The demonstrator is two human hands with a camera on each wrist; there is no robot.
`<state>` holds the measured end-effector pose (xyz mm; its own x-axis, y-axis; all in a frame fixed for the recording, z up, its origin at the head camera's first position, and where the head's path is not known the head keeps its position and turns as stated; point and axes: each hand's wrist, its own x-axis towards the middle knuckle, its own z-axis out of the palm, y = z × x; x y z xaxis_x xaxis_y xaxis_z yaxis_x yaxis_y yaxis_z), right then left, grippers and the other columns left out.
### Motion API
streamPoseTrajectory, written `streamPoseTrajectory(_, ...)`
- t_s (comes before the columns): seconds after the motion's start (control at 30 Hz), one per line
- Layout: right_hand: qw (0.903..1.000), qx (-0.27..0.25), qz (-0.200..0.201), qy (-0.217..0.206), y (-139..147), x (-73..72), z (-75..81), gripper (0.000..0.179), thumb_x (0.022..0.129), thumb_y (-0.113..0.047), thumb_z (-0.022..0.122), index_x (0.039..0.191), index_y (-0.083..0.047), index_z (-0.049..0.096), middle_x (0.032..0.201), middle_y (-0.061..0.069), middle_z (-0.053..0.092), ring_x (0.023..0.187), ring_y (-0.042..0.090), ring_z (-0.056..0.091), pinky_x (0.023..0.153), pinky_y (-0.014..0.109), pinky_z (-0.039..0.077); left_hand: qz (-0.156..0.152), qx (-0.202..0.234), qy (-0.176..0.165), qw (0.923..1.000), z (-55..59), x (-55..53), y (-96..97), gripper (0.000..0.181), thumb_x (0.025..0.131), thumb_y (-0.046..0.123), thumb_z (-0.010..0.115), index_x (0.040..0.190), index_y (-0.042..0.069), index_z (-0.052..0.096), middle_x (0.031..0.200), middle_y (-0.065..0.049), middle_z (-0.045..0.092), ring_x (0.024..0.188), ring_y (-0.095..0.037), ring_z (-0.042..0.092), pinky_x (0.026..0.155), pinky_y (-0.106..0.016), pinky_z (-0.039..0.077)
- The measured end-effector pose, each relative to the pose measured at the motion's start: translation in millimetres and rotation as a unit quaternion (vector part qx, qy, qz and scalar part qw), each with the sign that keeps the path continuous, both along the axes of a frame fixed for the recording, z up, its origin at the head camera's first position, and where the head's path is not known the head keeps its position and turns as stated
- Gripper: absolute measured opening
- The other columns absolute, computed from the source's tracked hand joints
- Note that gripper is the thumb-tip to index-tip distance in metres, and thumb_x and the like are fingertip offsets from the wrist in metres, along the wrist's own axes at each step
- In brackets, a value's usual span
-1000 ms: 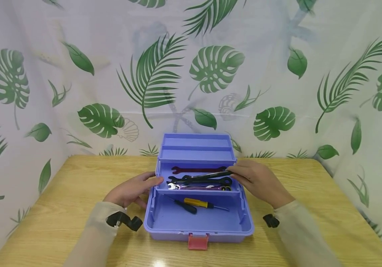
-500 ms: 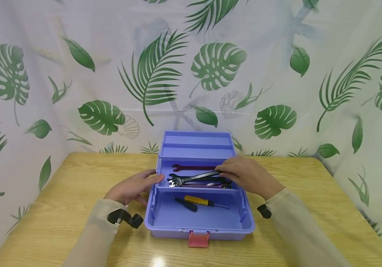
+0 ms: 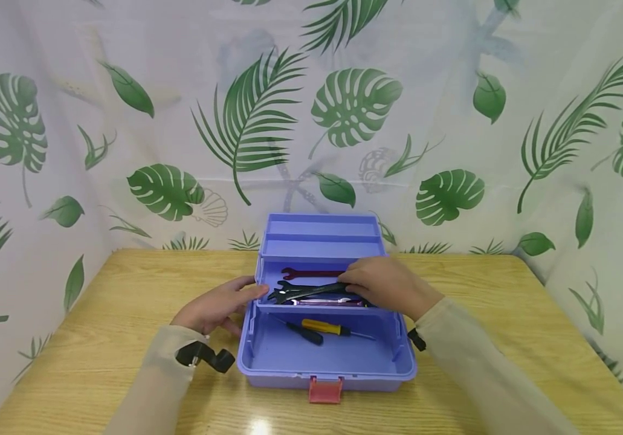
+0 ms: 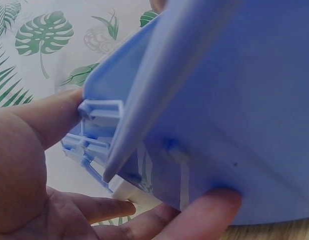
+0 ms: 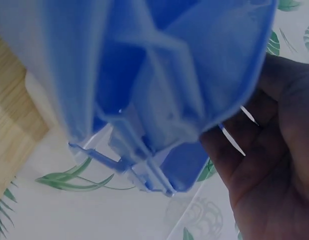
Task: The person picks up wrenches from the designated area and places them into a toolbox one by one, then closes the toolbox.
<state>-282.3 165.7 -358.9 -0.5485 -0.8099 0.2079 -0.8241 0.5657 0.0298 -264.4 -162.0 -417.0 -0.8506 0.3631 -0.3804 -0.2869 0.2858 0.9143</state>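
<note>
A purple-blue toolbox (image 3: 330,382) stands unfolded, its raised tray (image 3: 273,266) holding several wrenches. In the tray lie a dark red wrench (image 3: 313,273), a black wrench (image 3: 316,289) and a shiny purple one (image 3: 324,302). My right hand (image 3: 390,284) pinches the right end of another dark wrench (image 3: 303,294), which lies slantwise over the black one. In the right wrist view the tray wall hides those fingertips. My left hand (image 3: 219,305) rests against the box's left side, thumb over the tray edge; its fingers (image 4: 209,215) touch the outer wall.
A yellow-handled screwdriver (image 3: 322,327) and a black-handled screwdriver (image 3: 306,333) lie in the lower compartment. A red latch (image 3: 325,391) hangs at the front. The wooden table (image 3: 126,338) extends to both sides; a leaf-print cloth (image 3: 180,121) hangs behind.
My right hand has moved left and slightly down with the dark wrench, bringing it from above the tray's right end onto the other wrenches. My left hand has stayed at the toolbox.
</note>
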Motion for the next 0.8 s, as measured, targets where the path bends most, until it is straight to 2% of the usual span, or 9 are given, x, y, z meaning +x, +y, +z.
streamPoseTrajectory(0.13,0.9995,0.014,-0.021,-0.021,-1.6,1.8,1.3,0.019,0.088,-0.018,0.068,0.106,-0.017,0.072,0.097,-0.003,0.07,0.09,0.015,0.066,0.079,0.034,0.054,-0.002,0.007,0.001,1.0,-0.7,1.0,1.3,0.075,0.086,0.055,0.06,0.146,0.019,0.032,0.13,-0.013,0.055,0.111,-0.033,0.058,0.065,-0.049,0.057)
streamPoseTrajectory(0.27,0.999,0.007,-0.03,-0.033,1.6,1.9,0.9,0.018,0.089,-0.022,0.067,0.106,-0.018,0.072,0.1,-0.004,0.07,0.093,0.015,0.066,0.081,0.035,0.054,-0.004,0.009,0.002,0.9999,-1.4,0.9,2.0,0.075,0.087,0.055,0.06,0.146,0.019,0.031,0.13,-0.013,0.055,0.111,-0.033,0.058,0.065,-0.049,0.057)
streamPoseTrajectory(0.4,0.9979,-0.039,-0.031,-0.04,11.1,1.5,3.1,0.017,0.092,-0.025,0.064,0.105,-0.018,0.071,0.101,-0.006,0.069,0.094,0.011,0.065,0.081,0.033,0.054,-0.007,0.01,0.002,0.9999,-0.7,0.4,1.7,0.074,0.088,0.054,0.059,0.146,0.019,0.031,0.13,-0.014,0.055,0.11,-0.033,0.059,0.065,-0.049,0.057)
streamPoseTrajectory(0.5,0.9933,-0.098,-0.055,-0.029,22.8,2.9,5.6,0.016,0.092,-0.025,0.063,0.103,-0.018,0.071,0.101,-0.007,0.069,0.093,0.011,0.064,0.08,0.033,0.054,-0.008,0.009,0.003,0.9999,0.0,0.1,1.2,0.073,0.088,0.054,0.058,0.147,0.019,0.03,0.129,-0.014,0.055,0.109,-0.034,0.059,0.066,-0.049,0.058)
streamPoseTrajectory(0.57,0.9842,-0.148,-0.096,-0.019,32.4,4.9,5.3,0.015,0.092,-0.024,0.063,0.103,-0.017,0.072,0.1,-0.006,0.069,0.092,0.012,0.064,0.078,0.035,0.054,-0.007,0.006,0.001,1.0,0.3,-0.3,0.6,0.074,0.088,0.054,0.059,0.147,0.02,0.03,0.129,-0.014,0.055,0.108,-0.033,0.06,0.067,-0.049,0.058)
streamPoseTrajectory(0.6,0.9766,-0.175,-0.124,-0.02,37.2,6.4,4.9,0.016,0.093,-0.024,0.062,0.104,-0.017,0.071,0.1,-0.005,0.069,0.092,0.013,0.064,0.077,0.036,0.054,-0.006,0.004,0.003,1.0,0.5,-0.4,0.2,0.075,0.088,0.055,0.058,0.147,0.019,0.029,0.129,-0.014,0.055,0.108,-0.032,0.06,0.067,-0.049,0.058)
streamPoseTrajectory(0.7,0.9456,-0.247,-0.209,-0.034,50.9,9.2,-1.7,0.019,0.095,-0.024,0.058,0.107,-0.015,0.07,0.099,-0.002,0.069,0.088,0.017,0.064,0.074,0.039,0.054,0.008,0.002,0.008,0.9999,1.6,-1.1,-2.2,0.077,0.088,0.058,0.056,0.147,0.018,0.029,0.129,-0.013,0.055,0.108,-0.031,0.06,0.069,-0.048,0.058)
streamPoseTrajectory(0.8,0.9169,-0.278,-0.275,-0.079,59.9,9.8,-11.9,0.022,0.097,-0.025,0.054,0.11,-0.013,0.067,0.099,0.001,0.068,0.089,0.02,0.063,0.075,0.04,0.054,0.05,0.018,0.034,0.998,4.1,-2.4,-6.3,0.074,0.089,0.057,0.055,0.146,0.016,0.031,0.133,-0.015,0.05,0.114,-0.033,0.056,0.073,-0.047,0.058)
